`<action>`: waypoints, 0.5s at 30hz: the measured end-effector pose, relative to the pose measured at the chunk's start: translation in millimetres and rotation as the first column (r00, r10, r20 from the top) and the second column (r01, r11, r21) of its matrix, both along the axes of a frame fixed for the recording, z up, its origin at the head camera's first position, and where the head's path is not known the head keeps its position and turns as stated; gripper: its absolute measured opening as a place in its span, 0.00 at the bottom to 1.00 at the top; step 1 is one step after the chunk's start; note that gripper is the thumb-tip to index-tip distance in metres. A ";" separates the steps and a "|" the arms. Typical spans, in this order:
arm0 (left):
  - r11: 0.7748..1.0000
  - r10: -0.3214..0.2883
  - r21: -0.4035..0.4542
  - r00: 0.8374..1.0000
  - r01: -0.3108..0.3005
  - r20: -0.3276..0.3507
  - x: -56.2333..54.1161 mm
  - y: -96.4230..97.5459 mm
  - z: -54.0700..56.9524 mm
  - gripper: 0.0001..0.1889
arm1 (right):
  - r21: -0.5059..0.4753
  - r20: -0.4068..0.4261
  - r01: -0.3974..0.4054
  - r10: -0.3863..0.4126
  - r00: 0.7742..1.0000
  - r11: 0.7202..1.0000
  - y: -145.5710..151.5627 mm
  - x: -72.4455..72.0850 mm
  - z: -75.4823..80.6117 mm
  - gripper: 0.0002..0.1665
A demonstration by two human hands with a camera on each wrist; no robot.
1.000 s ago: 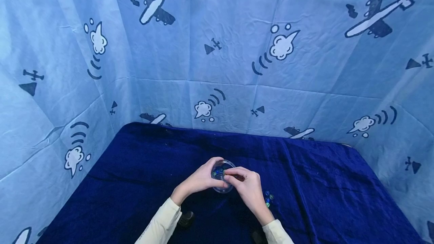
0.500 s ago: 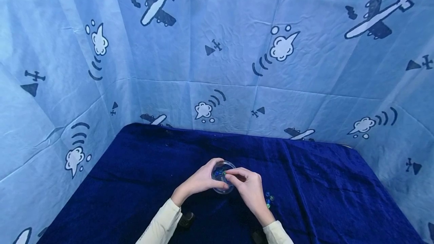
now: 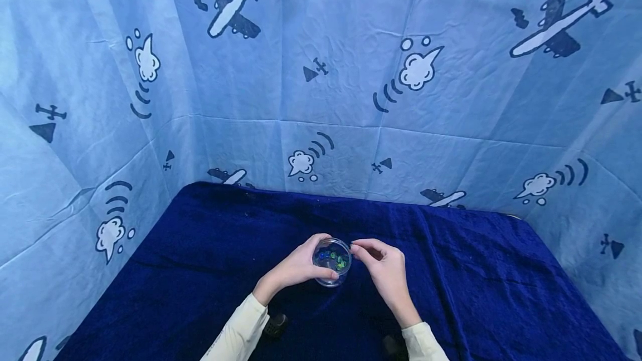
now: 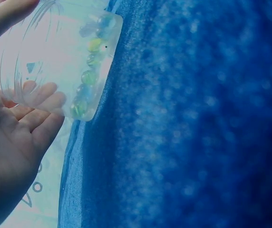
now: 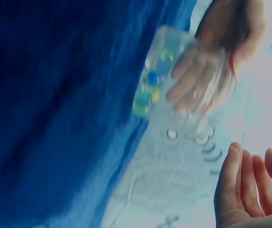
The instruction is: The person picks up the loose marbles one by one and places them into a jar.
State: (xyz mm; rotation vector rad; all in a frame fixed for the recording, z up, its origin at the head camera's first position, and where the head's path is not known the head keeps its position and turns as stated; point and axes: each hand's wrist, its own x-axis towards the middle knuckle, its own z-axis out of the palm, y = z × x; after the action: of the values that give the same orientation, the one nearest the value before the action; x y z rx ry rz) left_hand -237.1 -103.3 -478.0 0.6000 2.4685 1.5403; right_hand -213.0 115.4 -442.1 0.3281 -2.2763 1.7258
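Note:
A clear plastic jar [image 3: 332,280] stands upright on the dark blue cloth, with several blue and green marbles [image 3: 341,262] on its bottom. My left hand [image 3: 300,263] grips it round the side, thumb in front. In the left wrist view, the marbles [image 4: 89,77] show through the wall of the jar [image 4: 45,52]. Just right of the rim is my right hand [image 3: 383,266], apart from the jar. In the right wrist view, the thumb and fingertips of the right hand [image 5: 245,190] are parted, with nothing visible between them.
Dark blue velvety cloth [image 3: 225,238] covers the table. Light blue curtains [image 3: 341,99] printed with planes and clouds hang behind and at both sides. A small dark object [image 3: 276,325] shows beside the left sleeve. The right hand and wrist cover the spot where loose marbles lay.
My right hand has drawn back to the right from over the jar's mouth. Marbles inside the jar have spread toward its right side. The left hand keeps its grip in place.

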 end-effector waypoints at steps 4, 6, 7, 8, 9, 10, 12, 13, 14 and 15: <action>1.000 0.004 -0.007 1.000 -0.004 -0.001 0.1 0.4 0.1 0.46 | -0.019 0.034 0.020 -0.019 0.999 1.000 14.2 -4.7 5.0 0.04; 1.000 0.001 -0.003 1.000 -0.001 0.002 0.2 0.4 0.3 0.46 | -0.014 0.050 0.031 -0.031 0.998 0.999 22.7 -7.6 6.6 0.05; 1.000 -0.001 -0.002 1.000 0.001 0.003 0.3 0.1 0.2 0.46 | -0.008 0.062 0.033 -0.033 0.998 0.999 27.3 -9.5 6.8 0.05; 1.000 -0.003 -0.002 1.000 0.003 0.004 0.2 -0.1 0.0 0.46 | 0.004 0.077 0.034 -0.034 0.996 0.999 31.8 -11.4 6.9 0.06; 1.000 -0.005 0.000 1.000 0.005 0.004 0.0 -0.4 -0.1 0.46 | 0.018 0.096 0.033 -0.034 0.995 0.999 36.4 -13.1 6.7 0.07; 1.000 -0.008 0.001 1.000 0.008 0.004 0.0 -0.7 -0.3 0.46 | 0.031 0.116 0.031 -0.034 0.993 0.999 40.7 -14.6 6.6 0.08; 1.000 -0.011 0.001 1.000 0.011 0.004 -0.1 -1.3 -0.7 0.46 | 0.069 0.162 0.015 -0.026 0.986 0.997 50.0 -17.6 6.1 0.10; 1.000 -0.011 -0.001 1.000 0.011 0.004 -0.2 -1.4 -0.8 0.46 | 0.089 0.185 0.002 -0.019 0.983 0.996 54.5 -18.5 6.0 0.11; 1.000 -0.011 -0.002 1.000 0.011 0.004 -0.2 -1.3 -1.0 0.46 | 0.120 0.206 -0.014 -0.011 0.979 0.993 59.6 -19.4 5.8 0.11; 1.000 -0.010 -0.004 1.000 0.010 0.004 -0.2 -1.3 -1.1 0.46 | 0.149 0.226 -0.034 0.000 0.974 0.988 64.9 -20.1 5.5 0.11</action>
State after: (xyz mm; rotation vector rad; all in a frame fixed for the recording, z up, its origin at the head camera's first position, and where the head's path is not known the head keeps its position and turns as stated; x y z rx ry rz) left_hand -237.3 -104.6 -479.0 0.6069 2.4614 1.5305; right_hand -233.0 180.3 -436.5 0.1900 -2.5813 1.6763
